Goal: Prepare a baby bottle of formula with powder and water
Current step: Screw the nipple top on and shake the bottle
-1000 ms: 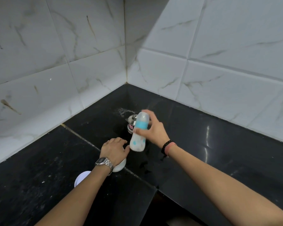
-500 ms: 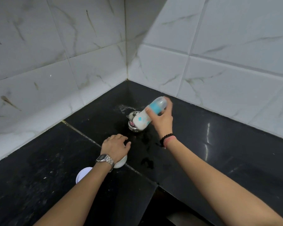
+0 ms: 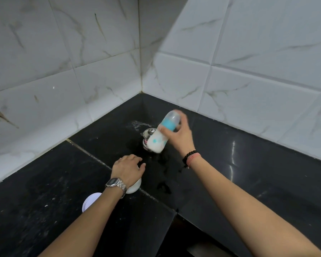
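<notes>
Our right hand (image 3: 176,135) grips the capped bottle (image 3: 162,135) around its teal collar, tilted cap-up in the air above a steel pot (image 3: 148,135) near the counter's (image 3: 267,173) back corner; milky liquid fills its lower half. Our left hand (image 3: 127,168) rests with relaxed fingers on a white tub (image 3: 134,187), its lid (image 3: 90,201) beside it. We judge this to be shaking: a loose collar could leak formula, and a low swing could strike the pot.

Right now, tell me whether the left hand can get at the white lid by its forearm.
Probably yes. The left hand rests on a white container, and the white lid lies on the counter just behind it, half under the forearm, nothing on top.
</notes>
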